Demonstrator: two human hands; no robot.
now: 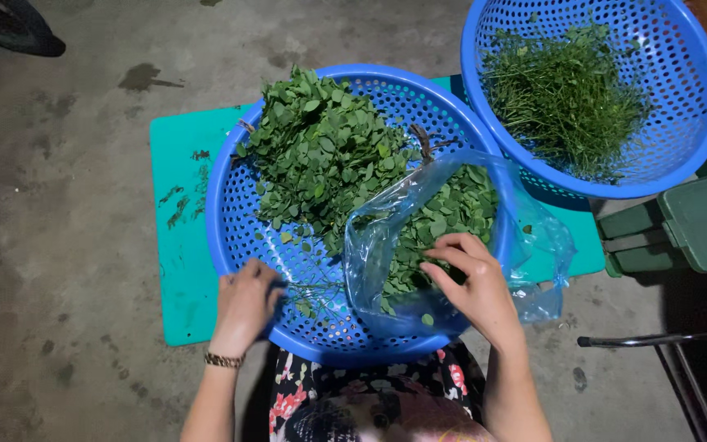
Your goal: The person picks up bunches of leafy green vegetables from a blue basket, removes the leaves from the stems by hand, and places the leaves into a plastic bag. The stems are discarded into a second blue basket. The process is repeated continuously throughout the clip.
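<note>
Your left hand (245, 301) pinches a stripped stem (308, 288); your right hand (470, 282), fingers loosely curled, drops leaves into the half-filled plastic bag (452, 237); many leafy sprigs (321, 151) remain.

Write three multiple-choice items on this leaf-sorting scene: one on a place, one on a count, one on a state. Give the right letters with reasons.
1. Where does the clear plastic bag of leaves lie?
A. in the near blue basket
B. on the green stool
C. on the bare concrete floor

2. How many blue baskets are in view?
A. one
B. two
C. three

3. What fills the far blue basket?
A. a pile of leafy sprigs
B. mostly bare stems
C. nothing

Answers: 1 A, the bag rests inside the near basket's right part, with the right hand at its mouth. 2 B, one basket is by the left hand, the other at upper right. 3 B, its thin stalks carry few leaves, unlike the leafy sprigs in the near one.
</note>
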